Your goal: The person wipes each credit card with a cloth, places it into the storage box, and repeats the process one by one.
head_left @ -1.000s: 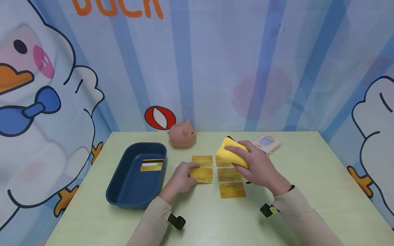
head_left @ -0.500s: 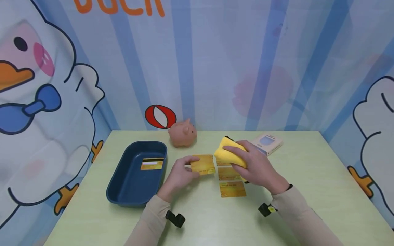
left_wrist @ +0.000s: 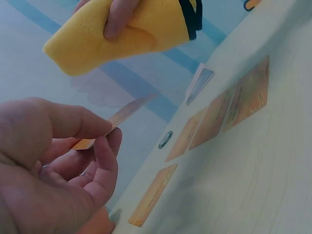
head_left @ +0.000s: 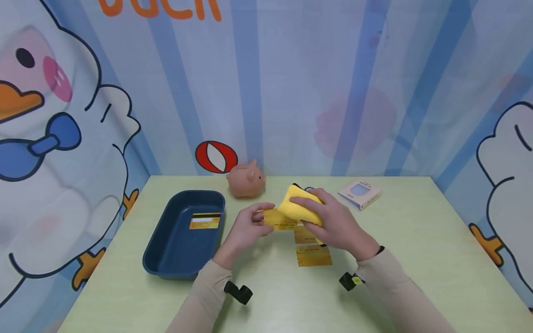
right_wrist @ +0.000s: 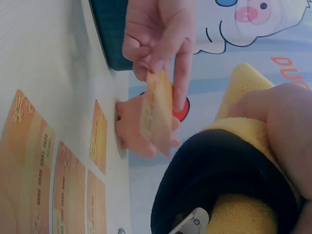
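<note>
My left hand (head_left: 245, 226) pinches the edge of a gold bank card (head_left: 280, 219) between thumb and fingers, held up off the table. My right hand (head_left: 335, 224) grips a bunched yellow cloth (head_left: 297, 206) with black edging, close to the card's right end. In the right wrist view the cloth's black trim (right_wrist: 195, 161) and a white label (right_wrist: 197, 219) show. Below the hands several more gold cards lie flat, among them a front card (head_left: 314, 255) and one behind it (head_left: 305, 235). The left wrist view shows a single card (left_wrist: 152, 197) apart from a row of three.
To the left stands a dark blue tray (head_left: 179, 254) with one card (head_left: 205, 221) in it, stripe side up. A pink piggy bank (head_left: 246, 180) sits at the back edge. A small flat box (head_left: 360, 194) lies at back right, and a small round shiny thing (left_wrist: 165, 140) behind the cards.
My left hand has lifted the card from the left column and brought it up and right. My right hand has moved slightly left with the cloth, which now overlaps the card's end.
</note>
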`<control>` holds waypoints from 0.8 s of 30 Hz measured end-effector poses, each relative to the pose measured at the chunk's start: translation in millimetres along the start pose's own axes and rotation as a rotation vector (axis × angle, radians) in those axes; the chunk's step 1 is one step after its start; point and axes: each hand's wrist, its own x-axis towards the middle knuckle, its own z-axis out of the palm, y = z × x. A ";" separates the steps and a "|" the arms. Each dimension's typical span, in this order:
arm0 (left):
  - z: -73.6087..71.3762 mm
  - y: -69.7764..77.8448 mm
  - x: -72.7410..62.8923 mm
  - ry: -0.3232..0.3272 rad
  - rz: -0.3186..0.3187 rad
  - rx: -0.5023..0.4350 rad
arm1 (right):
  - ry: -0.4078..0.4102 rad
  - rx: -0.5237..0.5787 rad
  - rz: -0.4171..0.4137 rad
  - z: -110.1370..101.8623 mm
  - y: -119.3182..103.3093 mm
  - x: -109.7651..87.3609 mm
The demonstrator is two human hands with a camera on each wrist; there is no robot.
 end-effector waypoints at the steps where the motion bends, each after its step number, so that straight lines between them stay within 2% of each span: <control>1: 0.2 0.7 0.1 -0.012 0.008 0.002 | -0.009 -0.001 -0.007 1.5 -1.2 1.6; 6: 1.6 3.2 0.5 -0.058 0.021 0.002 | -0.057 0.007 -0.036 9.4 -6.9 6.6; 11: 4.1 5.9 0.1 -0.091 0.013 -0.043 | -0.074 0.007 -0.079 15.1 -8.9 9.2; 15: 5.6 9.0 -0.3 -0.117 0.042 -0.058 | -0.084 -0.019 -0.126 16.2 -9.7 10.9; 19: 7.0 12.6 -1.0 -0.115 0.061 -0.051 | -0.082 -0.039 -0.164 17.2 -9.9 12.2; 24: 9.1 15.4 -3.2 -0.104 0.065 -0.063 | -0.042 -0.047 -0.202 22.1 -10.4 12.5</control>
